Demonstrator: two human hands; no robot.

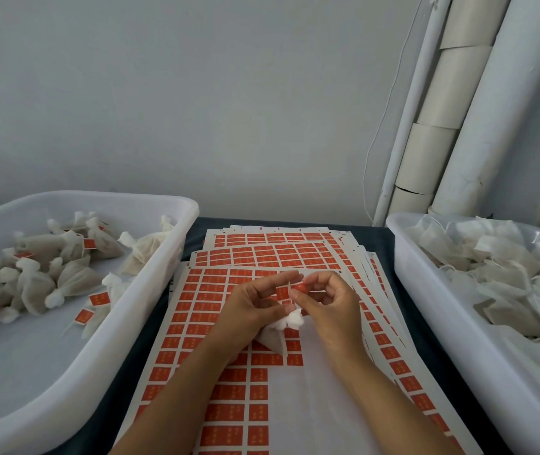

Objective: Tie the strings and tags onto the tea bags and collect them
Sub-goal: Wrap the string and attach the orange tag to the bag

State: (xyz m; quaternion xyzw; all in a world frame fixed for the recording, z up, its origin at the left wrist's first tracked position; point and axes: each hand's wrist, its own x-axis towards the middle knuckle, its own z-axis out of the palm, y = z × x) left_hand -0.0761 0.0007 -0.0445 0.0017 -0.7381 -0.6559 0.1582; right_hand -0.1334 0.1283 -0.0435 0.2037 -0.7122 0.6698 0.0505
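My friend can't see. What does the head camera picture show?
Two hands, left hand and right hand, hold a tea bag and a red tag over sheets of red tags, between two white tubs of tea bags.

Both bare forearms reach forward, hands meeting at the middle. The left hand [255, 303] has long fingers stretched out, thumb pinching; the right hand [326, 305] has its fingers curled, pinching.
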